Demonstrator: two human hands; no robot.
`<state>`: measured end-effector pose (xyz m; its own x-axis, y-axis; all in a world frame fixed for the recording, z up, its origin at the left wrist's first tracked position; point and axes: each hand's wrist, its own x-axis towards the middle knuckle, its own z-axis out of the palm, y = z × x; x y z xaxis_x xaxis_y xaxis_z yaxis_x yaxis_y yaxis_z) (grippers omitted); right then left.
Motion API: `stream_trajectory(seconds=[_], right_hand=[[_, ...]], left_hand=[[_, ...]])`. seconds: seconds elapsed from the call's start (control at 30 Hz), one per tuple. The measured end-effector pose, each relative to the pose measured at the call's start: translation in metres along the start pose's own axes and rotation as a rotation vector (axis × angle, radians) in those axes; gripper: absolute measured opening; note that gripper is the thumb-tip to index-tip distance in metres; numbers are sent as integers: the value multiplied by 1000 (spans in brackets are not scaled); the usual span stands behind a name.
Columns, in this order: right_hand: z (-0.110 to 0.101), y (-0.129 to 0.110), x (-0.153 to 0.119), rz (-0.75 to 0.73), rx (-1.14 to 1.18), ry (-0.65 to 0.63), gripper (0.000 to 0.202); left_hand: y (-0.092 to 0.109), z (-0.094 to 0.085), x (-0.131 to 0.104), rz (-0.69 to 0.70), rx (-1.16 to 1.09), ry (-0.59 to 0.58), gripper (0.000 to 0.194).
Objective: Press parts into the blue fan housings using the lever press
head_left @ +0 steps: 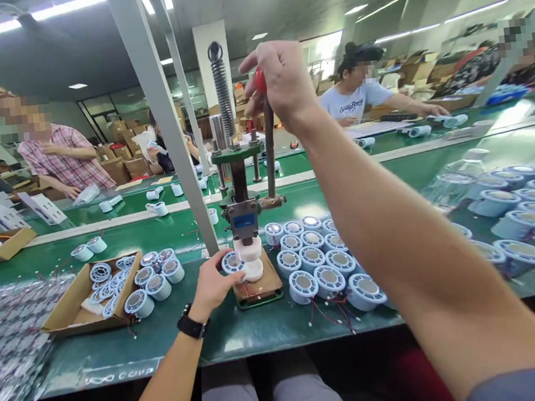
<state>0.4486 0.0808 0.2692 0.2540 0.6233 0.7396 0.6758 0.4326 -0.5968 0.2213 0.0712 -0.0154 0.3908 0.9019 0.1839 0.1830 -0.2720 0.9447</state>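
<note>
My left hand, with a black band at the wrist, pinches a light-blue round fan housing with a slotted rim. It holds the housing at the left side of the white lower pad of a hand press. Just above that pad is the press's white upper pad. Raised high, my right hand is closed around the red knob at the top of the upright press lever; some fingers stick out past the knob. The housing's underside is hidden.
Several similar housings with wires stand right of the press, others to its left. A cardboard box holds slotted rings. Wired metal parts lie far left. A grey post rises beside the press. Co-workers sit across the green conveyor.
</note>
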Motion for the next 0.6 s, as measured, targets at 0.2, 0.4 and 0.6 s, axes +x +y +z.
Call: stream_trajectory(seconds=[0.2, 0.4, 0.6], right_hand=[[17, 17, -4, -4, 142, 31, 50], [6, 5, -16, 38, 244, 39, 33], [-22, 13, -85, -264, 181, -66, 35]], left_hand=[[-9, 30, 26, 2, -175, -168, 60], [-25, 34, 15, 6, -247, -182, 80], [-40, 40, 4, 106, -151, -119, 83]])
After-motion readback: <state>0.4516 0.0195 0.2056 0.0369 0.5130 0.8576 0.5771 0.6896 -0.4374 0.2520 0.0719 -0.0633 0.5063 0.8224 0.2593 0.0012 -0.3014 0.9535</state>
